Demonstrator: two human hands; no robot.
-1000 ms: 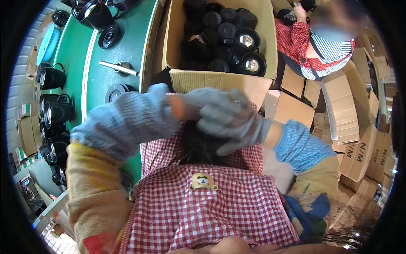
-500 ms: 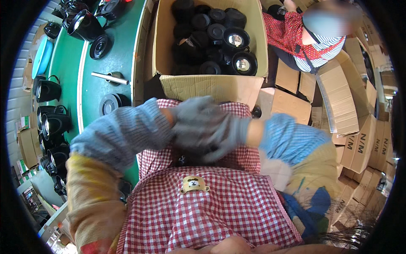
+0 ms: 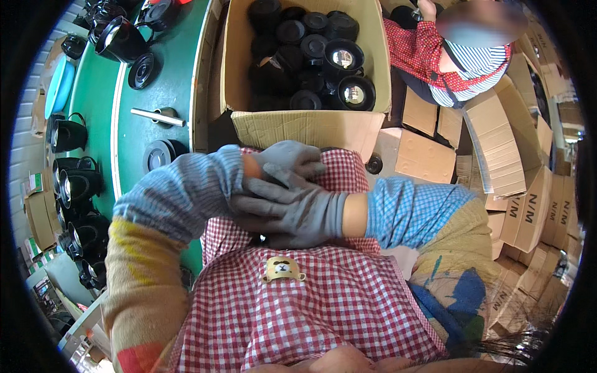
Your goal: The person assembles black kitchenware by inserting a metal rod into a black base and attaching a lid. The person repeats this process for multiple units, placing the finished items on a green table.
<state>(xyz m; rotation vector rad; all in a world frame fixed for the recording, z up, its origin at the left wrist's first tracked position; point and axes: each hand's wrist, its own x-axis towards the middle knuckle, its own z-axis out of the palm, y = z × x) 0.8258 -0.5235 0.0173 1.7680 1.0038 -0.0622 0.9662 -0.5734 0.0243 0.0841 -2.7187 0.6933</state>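
Both my hands wear grey gloves and meet over my lap, in front of the red checked apron [image 3: 311, 298]. My left hand [image 3: 289, 156] lies farther out, its fingers bent downward; whatever they may close on is hidden. Nearer to me, my right hand [image 3: 292, 211] reaches across with fingers stretched and spread, overlapping my left wrist. Beneath the right hand a little of something dark with a shiny spot shows, too covered to name. Beyond the hands stands an open cardboard box [image 3: 305, 127] holding black lids [image 3: 290, 31] and black cups [image 3: 356, 93].
To the left, a green table [image 3: 165, 81] carries black cups [image 3: 115, 40], lids [image 3: 160, 154] and a metal rod [image 3: 157, 117]. A turquoise basin [image 3: 60, 87] sits at its far side. A person in red sleeves [image 3: 416, 46] is at the upper right, near cardboard cartons [image 3: 491, 137].
My hands, blurred together before, are now distinct. The right hand has shifted left, its fingers spread over my left wrist. The box and table appear slightly shifted left.
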